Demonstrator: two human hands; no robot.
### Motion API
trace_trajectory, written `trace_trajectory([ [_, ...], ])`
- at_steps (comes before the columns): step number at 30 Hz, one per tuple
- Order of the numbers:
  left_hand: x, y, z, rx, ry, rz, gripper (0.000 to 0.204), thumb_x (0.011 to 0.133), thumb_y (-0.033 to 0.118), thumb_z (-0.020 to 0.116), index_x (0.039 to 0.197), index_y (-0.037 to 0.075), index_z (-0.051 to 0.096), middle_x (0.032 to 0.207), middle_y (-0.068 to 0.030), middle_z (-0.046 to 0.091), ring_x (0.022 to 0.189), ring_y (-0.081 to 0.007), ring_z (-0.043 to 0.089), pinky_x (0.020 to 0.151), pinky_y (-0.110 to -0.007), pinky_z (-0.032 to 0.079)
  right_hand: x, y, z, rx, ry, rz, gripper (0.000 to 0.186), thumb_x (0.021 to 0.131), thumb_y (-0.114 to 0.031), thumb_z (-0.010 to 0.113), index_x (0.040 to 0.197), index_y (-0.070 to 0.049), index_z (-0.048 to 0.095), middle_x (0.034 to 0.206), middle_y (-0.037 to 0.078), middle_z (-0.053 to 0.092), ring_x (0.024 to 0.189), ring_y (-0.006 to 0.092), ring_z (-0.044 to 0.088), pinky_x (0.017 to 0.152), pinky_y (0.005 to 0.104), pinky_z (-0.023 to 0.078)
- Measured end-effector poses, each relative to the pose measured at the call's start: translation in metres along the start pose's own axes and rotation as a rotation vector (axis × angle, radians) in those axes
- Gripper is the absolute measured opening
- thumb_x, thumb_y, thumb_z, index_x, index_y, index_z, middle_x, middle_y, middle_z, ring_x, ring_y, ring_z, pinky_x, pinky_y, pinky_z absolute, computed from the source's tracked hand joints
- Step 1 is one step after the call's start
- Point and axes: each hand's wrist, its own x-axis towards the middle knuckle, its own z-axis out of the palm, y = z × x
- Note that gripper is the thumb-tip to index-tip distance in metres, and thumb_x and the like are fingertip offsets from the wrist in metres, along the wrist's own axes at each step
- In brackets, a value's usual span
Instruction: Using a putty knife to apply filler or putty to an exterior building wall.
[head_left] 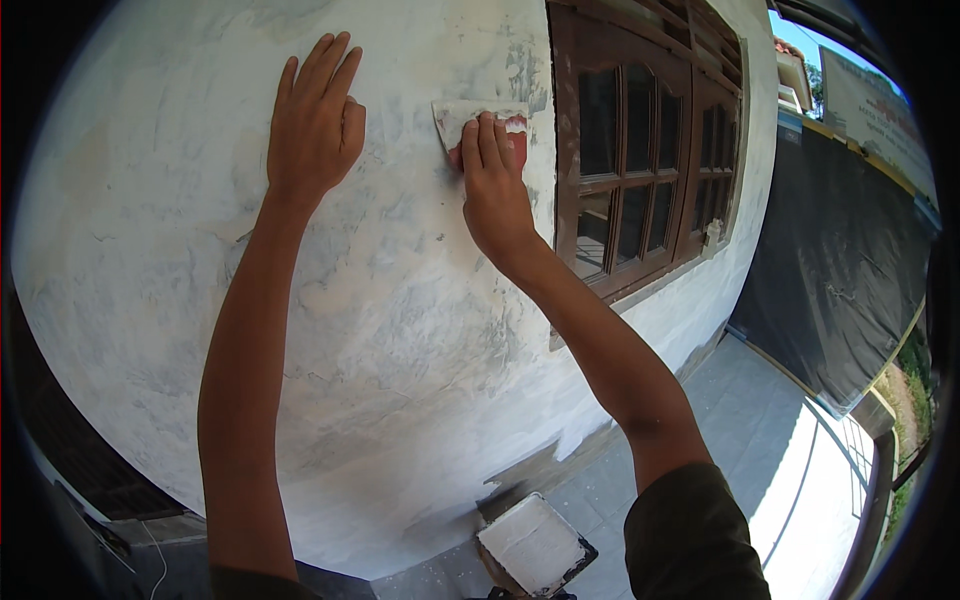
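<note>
My right hand is closed on a putty knife with a wide pale blade and a red handle part. Its blade lies against the wall, just left of the window. White and grey smears cover this wall, with rougher, darker patches beside the window frame. Further left, my left hand rests on the wall with its fingers stretched upward and nothing in it. My palm hides the rest of the putty knife's handle.
A brown wooden window with several panes is set in the wall at right. Below, a square tray of white paste stands near the wall's foot on the grey tiled floor. A black sheet hangs at far right.
</note>
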Motion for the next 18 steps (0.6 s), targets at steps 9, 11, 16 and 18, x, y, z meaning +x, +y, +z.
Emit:
trace_trajectory([
  [9,-0.002,0.0,-0.001,0.011,-0.027,-0.008,0.049,0.092,0.009,0.044,0.139,0.003,0.058,0.153,-0.0107,0.051,0.146,-0.0251,0.043,0.123,-0.05,0.028,0.079,0.033,-0.053,0.014,0.135,-0.013,0.041,0.094,0.003,0.055,0.133,0.014,0.052,0.13,0.032,0.06,0.123,0.0437,0.057,0.109,0.0474,0.042],
  [11,0.0,0.003,0.001,-0.005,-0.034,-0.01,0.052,0.092,0.008,0.041,0.142,0.004,0.056,0.156,-0.0091,0.048,0.148,-0.0245,0.04,0.124,-0.05,0.026,0.089,0.041,-0.018,-0.112,0.137,-0.066,0.04,0.097,-0.003,0.055,0.133,0.014,0.052,0.134,0.032,0.057,0.125,0.0434,0.055,0.109,0.0476,0.042],
  [16,0.0,0.002,-0.001,0.013,-0.022,-0.007,0.048,0.091,0.01,0.046,0.137,0.003,0.061,0.152,-0.0113,0.052,0.145,-0.0251,0.044,0.122,-0.051,0.03,0.008,0.003,0.009,-0.059,0.042,0.03,0.046,0.1,-0.005,0.052,0.141,0.015,0.044,0.145,0.034,0.048,0.139,0.0472,0.045,0.114,0.0521,0.04],
  [18,-0.005,-0.002,-0.005,0.015,-0.028,-0.012,0.048,0.091,0.01,0.046,0.136,0.002,0.061,0.152,-0.0113,0.052,0.145,-0.0251,0.044,0.122,-0.051,0.03,-0.043,-0.016,-0.011,-0.033,-0.144,0.019,0.052,0.096,0.0,0.053,0.144,0.015,0.04,0.147,0.035,0.046,0.141,0.0482,0.043,0.116,0.0527,0.038],
])
